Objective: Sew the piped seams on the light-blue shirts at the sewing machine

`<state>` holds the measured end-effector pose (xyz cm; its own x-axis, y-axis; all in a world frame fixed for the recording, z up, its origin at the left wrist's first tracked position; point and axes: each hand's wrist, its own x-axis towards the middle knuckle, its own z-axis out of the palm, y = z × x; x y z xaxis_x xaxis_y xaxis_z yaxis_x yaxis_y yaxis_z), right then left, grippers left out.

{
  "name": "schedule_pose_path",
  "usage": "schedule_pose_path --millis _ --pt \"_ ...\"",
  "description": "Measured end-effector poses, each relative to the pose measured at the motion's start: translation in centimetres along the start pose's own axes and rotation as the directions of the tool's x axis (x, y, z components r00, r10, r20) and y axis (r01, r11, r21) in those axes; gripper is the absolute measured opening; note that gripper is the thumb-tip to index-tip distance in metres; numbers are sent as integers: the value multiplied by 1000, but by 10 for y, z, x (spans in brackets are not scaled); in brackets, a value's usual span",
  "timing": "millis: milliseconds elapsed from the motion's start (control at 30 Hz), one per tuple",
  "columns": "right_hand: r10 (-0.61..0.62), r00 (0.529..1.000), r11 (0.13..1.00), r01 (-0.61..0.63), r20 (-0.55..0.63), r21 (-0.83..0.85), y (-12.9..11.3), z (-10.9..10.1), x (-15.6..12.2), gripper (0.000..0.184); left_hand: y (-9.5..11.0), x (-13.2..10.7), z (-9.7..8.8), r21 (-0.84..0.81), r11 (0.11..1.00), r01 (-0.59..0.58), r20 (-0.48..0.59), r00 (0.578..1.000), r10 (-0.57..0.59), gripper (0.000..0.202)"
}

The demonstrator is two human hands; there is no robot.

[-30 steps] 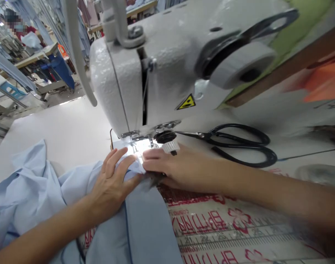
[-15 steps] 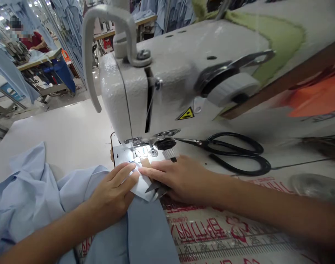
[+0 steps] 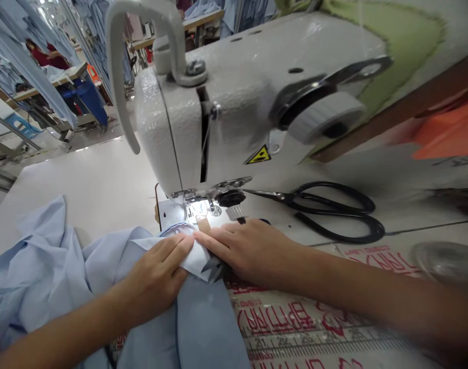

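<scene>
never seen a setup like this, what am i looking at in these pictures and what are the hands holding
There's no robot here: a person works with bare hands, seen from a camera worn on their head, looking forward and down. The big white thing is a sewing machine. The left hand and right hand have fingertips on light blue cloth before its lit needle area; how firmly they grip isn't clear. Black-handled scissors lie on the table, and ruler markings show nearer the camera.
</scene>
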<state>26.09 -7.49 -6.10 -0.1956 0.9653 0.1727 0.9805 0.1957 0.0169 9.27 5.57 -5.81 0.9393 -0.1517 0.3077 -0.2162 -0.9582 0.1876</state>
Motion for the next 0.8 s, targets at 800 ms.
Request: schedule_pose_path --millis 800 --pt "143 984 984 -130 105 -124 7 -16 15 25 -50 20 1 40 988 -150 -64 986 152 21"
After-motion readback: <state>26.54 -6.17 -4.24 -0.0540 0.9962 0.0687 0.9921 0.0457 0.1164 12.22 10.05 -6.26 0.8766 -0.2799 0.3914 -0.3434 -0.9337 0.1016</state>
